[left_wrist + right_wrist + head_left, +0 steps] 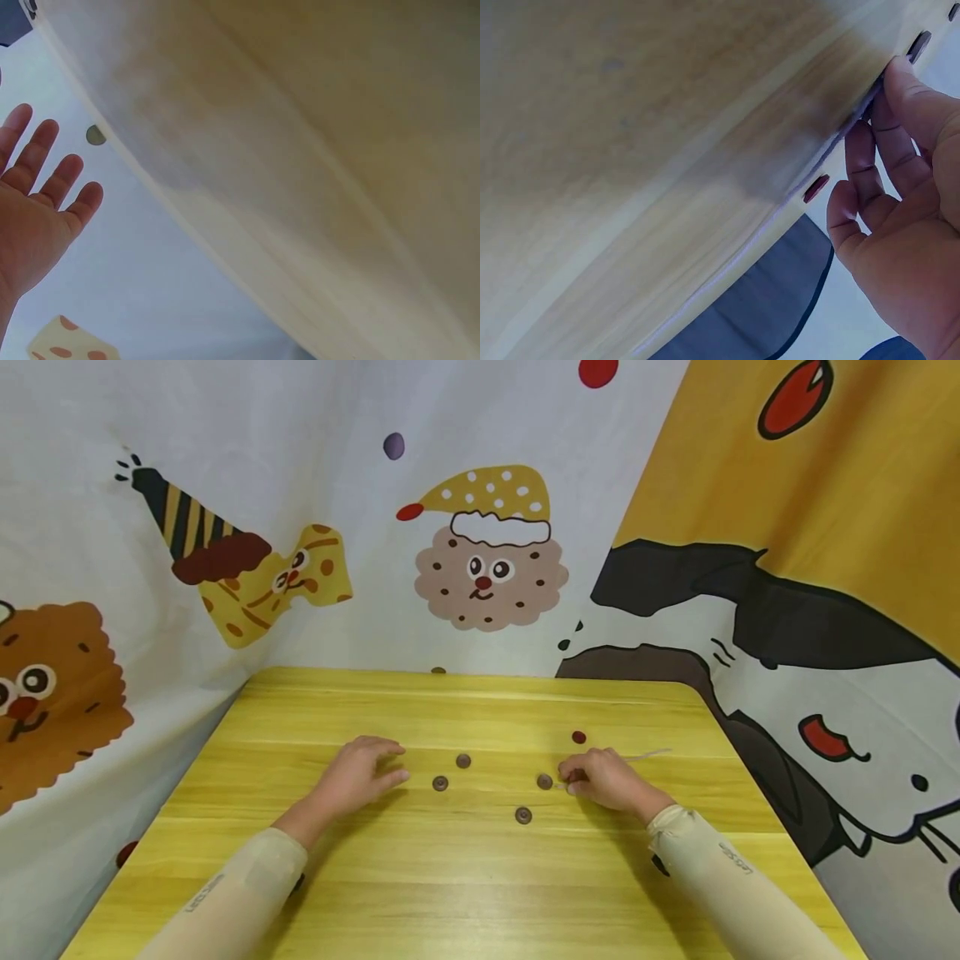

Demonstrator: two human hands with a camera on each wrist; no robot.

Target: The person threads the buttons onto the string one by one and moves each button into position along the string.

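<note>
My right hand [609,778] pinches a thin pale string [648,754] between thumb and fingertips, low over the table. In the right wrist view, the string [739,259] trails along the wood from those fingertips. Close beside the pinch lies a brown button [544,782], and another button [523,815] is nearer me. A dark red disc [579,737] sits just beyond the hand. To the left, my left hand [360,777] hovers with relaxed, parted fingers and holds nothing. Two more brown buttons, one farther [463,761] and one nearer [440,783], lie to the right of its fingertips.
The yellow wood-grain table [420,893] has rounded far corners. A printed cloth [322,435] with cartoon figures hangs behind it and along both sides.
</note>
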